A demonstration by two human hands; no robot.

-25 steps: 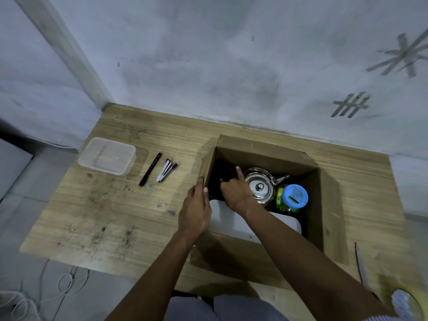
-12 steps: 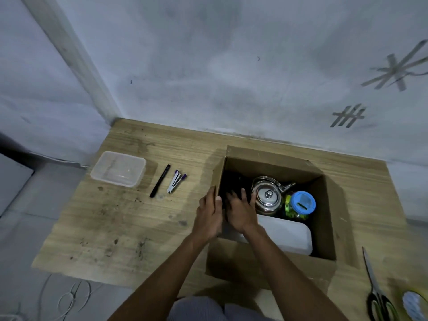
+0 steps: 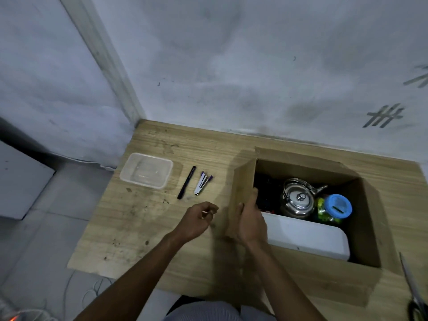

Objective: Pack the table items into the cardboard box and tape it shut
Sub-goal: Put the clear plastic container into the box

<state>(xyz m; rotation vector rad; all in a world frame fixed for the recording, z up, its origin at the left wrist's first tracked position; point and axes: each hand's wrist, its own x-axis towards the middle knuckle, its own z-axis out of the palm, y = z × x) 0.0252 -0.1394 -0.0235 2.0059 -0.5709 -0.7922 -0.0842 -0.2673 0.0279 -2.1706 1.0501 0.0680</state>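
Left hand (image 3: pixel 196 222): one second ago gripping the left wall of the cardboard box (image 3: pixel 242 188) beside the right hand; now off the cardboard, apart from it over the bare bench (image 3: pixel 139 218), fingers loosely curled, nothing visibly held.

Right hand (image 3: pixel 251 220): one second ago reaching down inside the box with a finger pointing toward the kettle (image 3: pixel 298 200); half a second ago spread flat just inside the left wall; now clasping that wall's top edge, fingers inside, thumb on the outer face.

Left wall of the box: under the right hand it now leans outward, away from the kettle.
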